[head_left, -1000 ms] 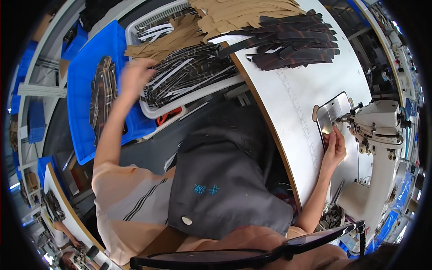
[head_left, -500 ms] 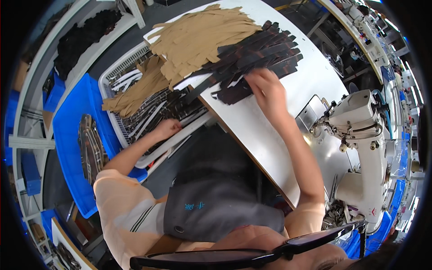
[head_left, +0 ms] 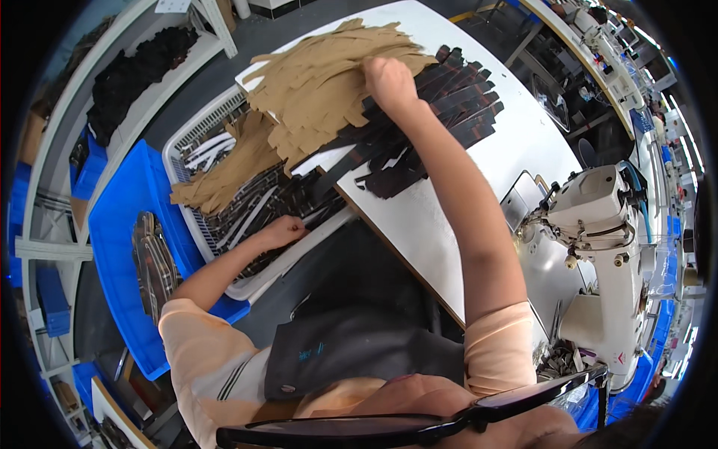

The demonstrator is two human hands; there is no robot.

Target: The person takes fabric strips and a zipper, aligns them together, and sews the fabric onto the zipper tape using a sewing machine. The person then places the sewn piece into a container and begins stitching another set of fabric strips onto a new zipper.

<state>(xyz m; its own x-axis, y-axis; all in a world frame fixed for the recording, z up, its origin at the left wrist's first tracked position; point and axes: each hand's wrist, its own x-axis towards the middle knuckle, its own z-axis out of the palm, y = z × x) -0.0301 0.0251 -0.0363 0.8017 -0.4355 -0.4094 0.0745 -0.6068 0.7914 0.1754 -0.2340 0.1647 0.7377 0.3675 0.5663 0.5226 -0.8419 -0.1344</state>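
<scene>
My right hand [head_left: 389, 81] reaches far across the white table [head_left: 516, 142] and rests, fingers curled, on the edge of the heap of tan strips [head_left: 321, 75], right where it meets the pile of dark brown strips [head_left: 441, 105]. Whether it grips a strip I cannot tell. My left hand [head_left: 283, 230] lies on the rim of the white basket [head_left: 187, 150], touching the dark patterned strips [head_left: 262, 202] inside it.
A white sewing machine [head_left: 598, 224] stands at the right on the table with a metal plate beneath its needle. A blue bin [head_left: 123, 224] holding patterned pieces sits left of the basket. White shelving runs along the far left.
My right hand has moved from the dark brown strips up and left onto the tan heap. My left hand stays at the basket rim.
</scene>
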